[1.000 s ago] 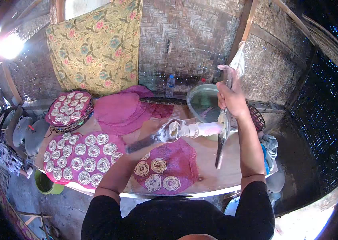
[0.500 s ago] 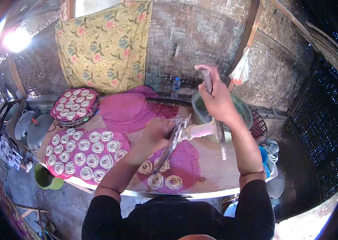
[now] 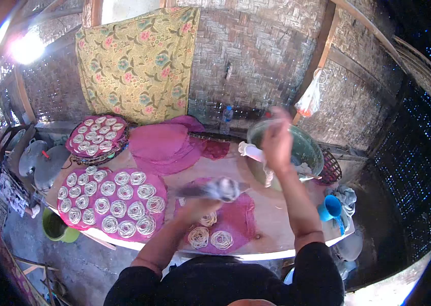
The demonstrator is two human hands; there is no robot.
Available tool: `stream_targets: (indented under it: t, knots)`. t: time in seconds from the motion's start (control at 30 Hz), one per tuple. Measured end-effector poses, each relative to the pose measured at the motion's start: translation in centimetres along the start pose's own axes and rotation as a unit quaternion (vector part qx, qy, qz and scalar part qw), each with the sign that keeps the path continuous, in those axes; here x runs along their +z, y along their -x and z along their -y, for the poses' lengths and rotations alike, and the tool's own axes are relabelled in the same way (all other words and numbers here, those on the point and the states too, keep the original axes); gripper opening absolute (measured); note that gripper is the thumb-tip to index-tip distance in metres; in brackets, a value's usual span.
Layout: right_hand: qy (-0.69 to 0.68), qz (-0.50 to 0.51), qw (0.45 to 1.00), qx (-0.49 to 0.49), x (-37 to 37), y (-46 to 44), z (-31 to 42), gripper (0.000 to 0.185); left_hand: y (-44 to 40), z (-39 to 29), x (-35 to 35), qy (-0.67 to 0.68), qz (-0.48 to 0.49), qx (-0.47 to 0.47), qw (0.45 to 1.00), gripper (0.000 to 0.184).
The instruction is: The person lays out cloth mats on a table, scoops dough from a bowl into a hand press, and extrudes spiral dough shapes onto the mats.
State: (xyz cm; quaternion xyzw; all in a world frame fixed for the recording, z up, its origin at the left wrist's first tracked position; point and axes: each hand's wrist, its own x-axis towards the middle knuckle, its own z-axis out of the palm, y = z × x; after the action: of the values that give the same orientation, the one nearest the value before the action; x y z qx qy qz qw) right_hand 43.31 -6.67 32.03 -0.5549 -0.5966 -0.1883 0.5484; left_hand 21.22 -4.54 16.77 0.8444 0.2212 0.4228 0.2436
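Note:
My left hand (image 3: 201,208) is closed on a dark wooden press piece with a metal-looking socket (image 3: 224,189). It is smeared by motion, above the near pink cloth (image 3: 241,214) with a few pale noodle-like dough coils (image 3: 198,237). My right hand (image 3: 278,148), also blurred, is closed on the press plunger, whose pale pink cylinder (image 3: 254,152) points left. Pale dough (image 3: 246,148) clings to the cylinder's end, and a twisted strand hangs below the hand. Behind this hand stands a large green basin (image 3: 310,150). The plunger's handle is mostly hidden.
Left on the table (image 3: 281,234) lie pink cloths (image 3: 116,191) covered with coils; a stacked round tray (image 3: 98,136) is behind. Folded pink cloths (image 3: 159,145) lie at the back. A blue dipper (image 3: 331,206) is at right, a water bottle (image 3: 227,115) by the wall.
The two press parts have come apart. My left hand has lowered its piece toward the near cloth and turned it; my right hand has moved down over the basin's near side with the plunger.

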Motion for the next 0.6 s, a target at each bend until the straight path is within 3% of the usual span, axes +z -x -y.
stream_targets:
  t: [0.03, 0.07, 0.13, 0.17, 0.23, 0.3, 0.43, 0.47, 0.5, 0.57, 0.6]
  knots:
    - [0.051, -0.161, 0.975, -0.146, -0.9, -1.5, -2.5, 0.039, -0.1, 1.1, -0.6, -0.082, 0.02, -0.047, 0.995, 0.05]
    - [-0.178, -0.18, 0.967, 0.011, -1.6, -1.6, -5.9, 0.037, 0.0, 3.3, -1.6, -0.013, 0.007, -0.097, 0.995, 0.052]
    - [-0.402, -0.213, 0.876, 0.162, -5.1, -1.1, -5.0, 0.039, -0.8, 3.5, -2.3, 0.061, 0.005, -0.146, 0.987, 0.054]
    - [-0.421, -0.247, 0.86, 0.147, -5.6, -1.1, -5.1, 0.041, -1.0, 2.9, -2.5, 0.292, -0.068, -0.193, 0.934, 0.052]
    - [-0.472, -0.316, 0.808, 0.158, -5.6, -0.7, -7.2, 0.04, -2.8, -0.3, -2.7, 0.503, -0.132, -0.232, 0.822, 0.051]
    - [-0.5, -0.371, 0.761, 0.18, -4.6, -0.3, -8.4, 0.042, -5.6, -4.0, -0.8, 0.618, -0.193, -0.042, 0.761, 0.051]
    - [-0.531, -0.411, 0.698, 0.247, -0.5, 1.4, -9.9, 0.025, -9.0, -4.3, 1.6, 0.591, -0.197, 0.006, 0.782, 0.051]
    - [-0.547, -0.422, 0.66, 0.296, 1.3, 2.2, -10.2, 0.019, -10.0, -2.2, 2.6, 0.538, -0.259, 0.031, 0.802, 0.049]
    - [-0.592, -0.395, 0.612, 0.346, 2.4, 2.6, -8.7, 0.018, -10.8, -0.9, 3.1, 0.482, -0.318, 0.056, 0.814, 0.047]
    - [-0.695, -0.304, 0.482, 0.438, 3.5, 2.9, -4.5, 0.027, -11.5, -0.5, 1.7, 0.334, -0.34, 0.033, 0.878, 0.035]
    - [-0.716, -0.197, 0.506, 0.438, 5.5, 4.8, -7.0, 0.032, -11.9, -0.6, 0.2, 0.28, -0.342, 0.018, 0.897, 0.034]
